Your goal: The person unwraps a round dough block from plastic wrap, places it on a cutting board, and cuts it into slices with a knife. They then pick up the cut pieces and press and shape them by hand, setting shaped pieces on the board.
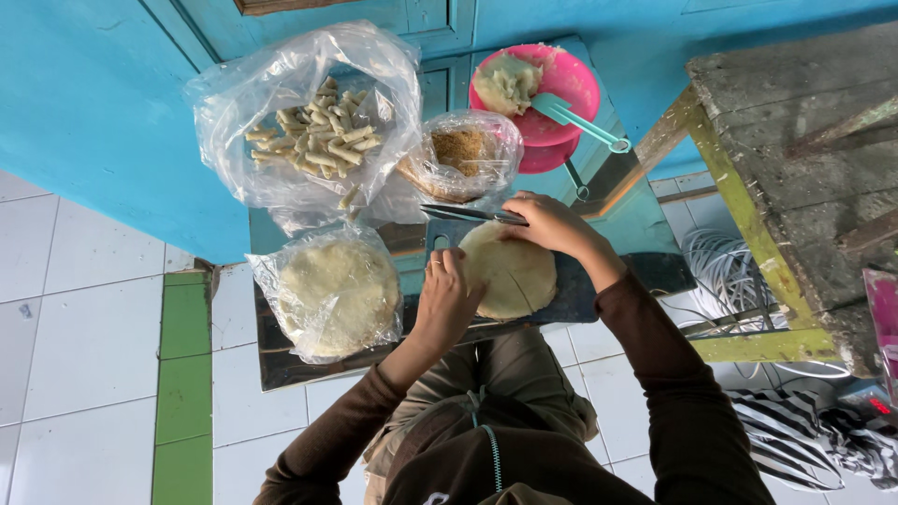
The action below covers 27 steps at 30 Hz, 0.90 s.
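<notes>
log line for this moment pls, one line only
left hand steadies flat dough round | right hand holds knife at its far edge | dark board beneath | bagged dough to the left

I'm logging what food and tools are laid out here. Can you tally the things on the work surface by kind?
Clear plastic bags of food: 3 (rolled sticks, brown crumbs, pale round stack)
Pink bowls: 1
Green scoops: 1
Knives: 1
Dark cutting boards: 1
Flat dough rounds: 1
Total: 8
</notes>
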Available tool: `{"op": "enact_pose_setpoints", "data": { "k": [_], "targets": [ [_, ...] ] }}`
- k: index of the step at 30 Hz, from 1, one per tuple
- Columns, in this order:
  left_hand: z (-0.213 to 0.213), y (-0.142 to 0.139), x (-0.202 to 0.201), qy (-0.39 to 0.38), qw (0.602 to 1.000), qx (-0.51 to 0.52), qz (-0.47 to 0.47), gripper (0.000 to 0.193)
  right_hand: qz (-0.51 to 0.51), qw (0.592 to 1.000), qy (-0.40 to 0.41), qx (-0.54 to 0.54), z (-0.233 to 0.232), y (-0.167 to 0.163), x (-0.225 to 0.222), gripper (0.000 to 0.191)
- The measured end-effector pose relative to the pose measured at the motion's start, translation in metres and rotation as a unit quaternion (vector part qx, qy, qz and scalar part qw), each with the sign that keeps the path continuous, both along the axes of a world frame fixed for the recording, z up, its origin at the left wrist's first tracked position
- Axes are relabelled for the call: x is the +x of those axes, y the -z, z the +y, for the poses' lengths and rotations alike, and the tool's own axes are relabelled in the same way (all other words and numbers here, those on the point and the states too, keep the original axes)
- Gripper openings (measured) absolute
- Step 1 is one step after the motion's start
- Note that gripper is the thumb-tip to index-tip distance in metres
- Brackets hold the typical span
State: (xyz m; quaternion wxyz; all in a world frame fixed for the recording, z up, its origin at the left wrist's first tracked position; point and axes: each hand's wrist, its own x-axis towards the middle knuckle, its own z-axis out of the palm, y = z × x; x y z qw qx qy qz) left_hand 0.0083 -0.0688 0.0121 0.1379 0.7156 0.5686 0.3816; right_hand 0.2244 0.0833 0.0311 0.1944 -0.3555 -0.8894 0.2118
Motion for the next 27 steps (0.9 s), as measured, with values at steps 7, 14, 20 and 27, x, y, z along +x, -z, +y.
{"op": "enact_pose_setpoints", "data": {
  "k": [7, 14, 20, 27],
  "targets": [
    [0.014, -0.005, -0.008, -0.017, 0.994, -0.104, 0.011, 0.068, -0.062, 0.996, 0.041, -0.053, 0.003, -0.002, 0.002, 0.045],
    [0.021, 0.005, -0.010, -0.030, 0.996, -0.077, 0.015, 0.060, 0.014, 0.996, 0.032, -0.086, -0.003, -0.006, 0.001, 0.047],
    [0.033, 0.006, -0.006, 0.014, 0.998, -0.033, 0.049, 0.040, -0.103, 0.986, 0.057, -0.115, 0.004, -0.004, 0.012, 0.048],
    [0.049, -0.007, 0.005, 0.010, 0.996, -0.078, -0.040, 0.028, 0.102, 0.978, 0.161, -0.086, -0.043, 0.008, 0.028, 0.041]
  ]
}}
